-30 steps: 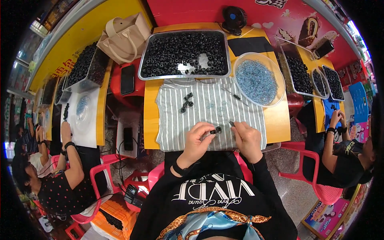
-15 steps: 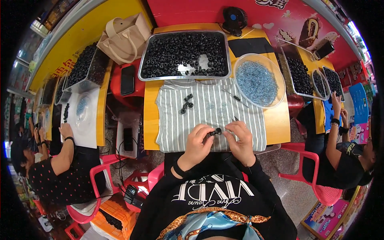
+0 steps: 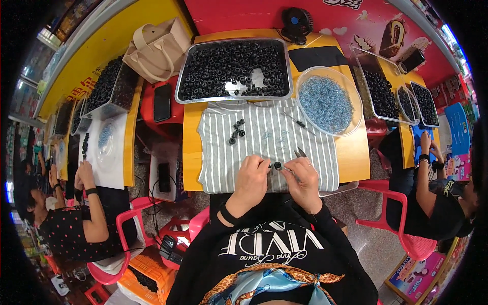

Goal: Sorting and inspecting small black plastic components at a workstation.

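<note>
"Looking down from the head camera, and it's a tight huddle! Left hand (image 3: pixel 251 178) and right hand (image 3: pixel 303 179) meet over the grey striped cloth (image 3: pixel 223 168), a black ring (image 3: pixel 277 165) right between their fingertips, near the cloth's front edge."

"How do the fingers stand?"

"Left: narrow, pinched on what looks like a second dark piece just beside the ring. Right: thumb and forefinger close together at the ring's other side; whether they grip the ring itself, I can't tell. And a dark pointed tool (image 3: pixel 301 152) pokes out past that hand, tips parted, handle hidden. Tucked in the palm, I'd say."

"So what's good form?"

"A steady left pinch, small moves from the right, the ring kept low so any slip lands on cloth, and those points aimed away from both hands."

"Supplies?"

"On the yellow worktop (image 3: pixel 353 168): a clear tray (image 3: pixel 234 99) heaped with black rings, a round tub (image 3: pixel 358 109) of blue bits (image 3: pixel 325 104), and a black cluster (image 3: pixel 241 133) lying on the cloth."

"Any writing?"

"Plenty! White lettering across the black top (image 3: pixel 274 239), upside down from here; red characters (image 3: pixel 84 90) on the yellow wall (image 3: pixel 117 35); a chocolate-bar picture (image 3: pixel 393 39) on the red wall. On the ring, none I can make out."
</note>
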`<action>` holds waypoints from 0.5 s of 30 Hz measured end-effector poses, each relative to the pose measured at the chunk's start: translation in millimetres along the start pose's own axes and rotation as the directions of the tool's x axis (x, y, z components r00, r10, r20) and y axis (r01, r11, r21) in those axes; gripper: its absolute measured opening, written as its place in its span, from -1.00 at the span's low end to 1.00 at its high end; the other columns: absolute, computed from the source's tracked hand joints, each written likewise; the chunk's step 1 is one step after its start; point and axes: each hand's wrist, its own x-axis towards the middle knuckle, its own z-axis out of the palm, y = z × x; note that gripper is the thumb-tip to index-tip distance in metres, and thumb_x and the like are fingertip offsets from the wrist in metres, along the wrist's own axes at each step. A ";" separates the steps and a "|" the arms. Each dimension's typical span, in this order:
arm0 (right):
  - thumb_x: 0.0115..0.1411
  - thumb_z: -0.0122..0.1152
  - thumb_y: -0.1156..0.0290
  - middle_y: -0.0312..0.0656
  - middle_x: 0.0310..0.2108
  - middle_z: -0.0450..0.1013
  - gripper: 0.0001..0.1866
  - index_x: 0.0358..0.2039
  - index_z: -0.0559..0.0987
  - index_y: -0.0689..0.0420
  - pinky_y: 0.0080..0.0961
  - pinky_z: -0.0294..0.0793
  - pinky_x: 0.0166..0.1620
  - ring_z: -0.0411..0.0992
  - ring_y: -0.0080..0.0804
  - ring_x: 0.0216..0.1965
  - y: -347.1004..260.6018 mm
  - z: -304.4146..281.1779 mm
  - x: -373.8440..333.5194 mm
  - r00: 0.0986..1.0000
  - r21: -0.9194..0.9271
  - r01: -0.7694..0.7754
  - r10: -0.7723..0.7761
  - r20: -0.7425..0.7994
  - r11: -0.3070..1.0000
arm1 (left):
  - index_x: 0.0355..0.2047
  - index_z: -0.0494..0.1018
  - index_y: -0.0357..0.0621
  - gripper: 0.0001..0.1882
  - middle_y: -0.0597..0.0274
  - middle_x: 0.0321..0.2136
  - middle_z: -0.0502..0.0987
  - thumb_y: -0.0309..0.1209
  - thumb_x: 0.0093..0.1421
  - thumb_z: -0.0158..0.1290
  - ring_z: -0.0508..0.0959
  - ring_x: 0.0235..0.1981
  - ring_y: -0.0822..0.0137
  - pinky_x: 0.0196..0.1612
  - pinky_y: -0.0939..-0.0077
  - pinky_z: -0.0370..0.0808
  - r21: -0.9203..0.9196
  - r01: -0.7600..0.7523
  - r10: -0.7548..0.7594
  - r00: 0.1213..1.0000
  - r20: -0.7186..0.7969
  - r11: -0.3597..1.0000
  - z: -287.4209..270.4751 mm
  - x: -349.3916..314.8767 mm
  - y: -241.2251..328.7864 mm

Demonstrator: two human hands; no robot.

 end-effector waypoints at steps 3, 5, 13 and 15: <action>-0.06 0.28 0.66 -0.09 -0.42 0.45 -0.82 -0.39 0.54 0.24 -0.35 0.38 -0.32 0.42 -0.13 -0.37 1.3 0.9 -0.2 1.000 0.007 0.019 -0.019 -0.025 1.000 | -0.22 0.46 -0.36 -0.73 0.02 -0.38 0.37 -0.65 0.01 0.09 0.42 -0.30 0.00 -0.25 0.21 0.40 0.019 -0.037 0.037 0.999 0.019 0.999 0.0 0.1 -0.5; -0.08 0.29 0.65 -0.10 -0.43 0.44 -0.82 -0.40 0.55 0.23 -0.33 0.36 -0.33 0.40 -0.14 -0.38 1.7 0.7 0.2 0.999 0.018 0.023 -0.023 -0.041 1.000 | -0.23 0.46 -0.35 -0.73 0.02 -0.37 0.37 -0.65 0.01 0.09 0.42 -0.30 0.01 -0.24 0.21 0.41 0.024 -0.046 0.046 0.999 0.030 0.999 -0.6 0.0 0.0; -0.09 0.26 0.63 -0.12 -0.43 0.42 -0.82 -0.40 0.55 0.20 -0.27 0.36 -0.37 0.38 -0.11 -0.40 3.0 17.1 6.3 0.988 -0.051 0.155 -0.154 0.012 0.987 | -0.27 0.42 -0.35 -0.70 -0.04 -0.36 0.41 -0.70 -0.09 0.05 0.45 -0.29 -0.07 -0.22 0.17 0.42 -0.070 -0.031 0.030 0.999 -0.019 0.997 2.7 -0.4 -2.3; -0.08 0.25 0.59 -0.14 -0.43 0.40 -0.82 -0.39 0.55 0.18 -0.25 0.36 -0.37 0.38 -0.11 -0.39 -2.2 21.8 10.9 0.985 -0.069 0.170 -0.167 0.043 0.983 | -0.19 0.41 -0.34 -0.63 -0.04 -0.37 0.43 -0.71 -0.09 0.06 0.46 -0.32 -0.07 -0.24 0.17 0.43 -0.069 -0.049 0.046 0.997 -0.054 0.996 4.7 -0.7 -4.0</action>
